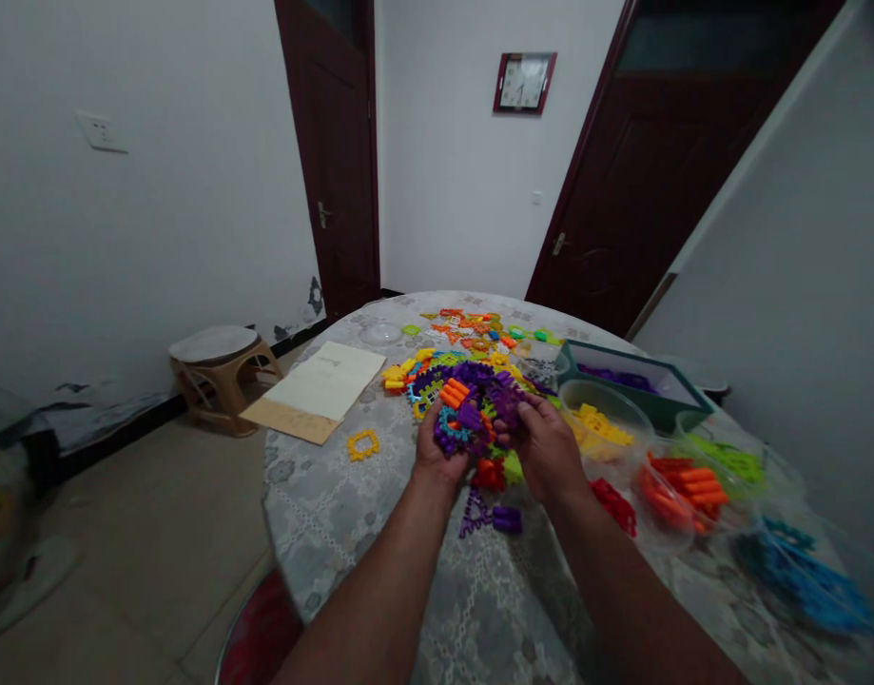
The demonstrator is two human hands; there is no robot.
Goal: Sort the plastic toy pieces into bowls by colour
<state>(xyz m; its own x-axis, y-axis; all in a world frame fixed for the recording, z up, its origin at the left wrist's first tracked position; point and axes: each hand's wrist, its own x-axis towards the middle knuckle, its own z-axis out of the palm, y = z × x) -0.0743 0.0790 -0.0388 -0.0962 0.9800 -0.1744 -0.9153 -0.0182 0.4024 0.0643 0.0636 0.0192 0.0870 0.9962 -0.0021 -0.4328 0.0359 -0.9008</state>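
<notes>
Fingers curled, the left hand (437, 459) cradled a clutch of pieces (456, 419), orange, blue and purple together, and there, just beside it at three o'clock, the right hand (551, 442) pinched a purple piece (508, 404)! Beyond them at twelve, the pile (443, 362) sprawled across the table (379, 533). A yellow frame (351, 443) lay at nine, paper (333, 376) at ten; a purple triangle (474, 514) sat down at six, the box (671, 417) at two, blue pieces (811, 585) at four.
</notes>
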